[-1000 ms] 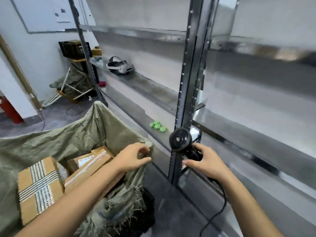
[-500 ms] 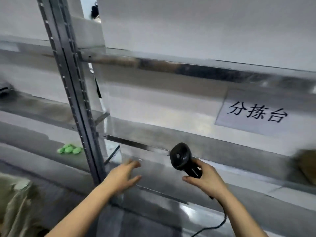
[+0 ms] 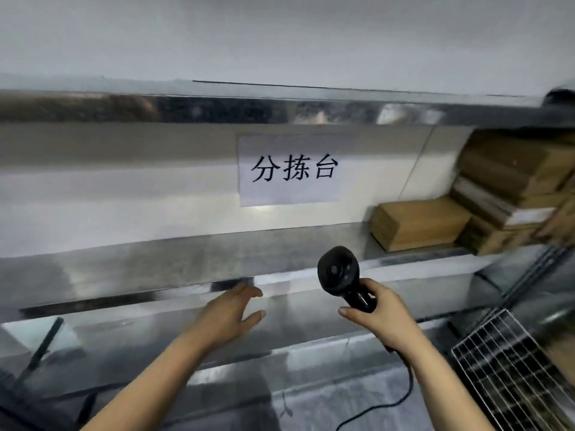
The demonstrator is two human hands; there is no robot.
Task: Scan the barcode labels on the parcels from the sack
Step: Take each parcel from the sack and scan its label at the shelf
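My right hand (image 3: 381,317) grips the handle of a black corded barcode scanner (image 3: 340,275), whose round head points up and away in front of the metal shelf (image 3: 155,269). My left hand (image 3: 227,315) hovers empty with its fingers straight, just below the shelf's front edge. Several brown cardboard parcels (image 3: 420,222) are stacked at the right end of the shelf, beyond the scanner. The sack is out of view.
A white paper sign (image 3: 292,169) with black characters hangs on the wall behind the shelf. A wire mesh basket (image 3: 504,368) sits at the lower right. The scanner's cable (image 3: 401,396) trails down. An upper shelf edge (image 3: 280,107) runs overhead.
My view has swung right, away from the sack and its parcels to the shelf with the sign. My left hand has let go of the sack's rim and now hangs free.
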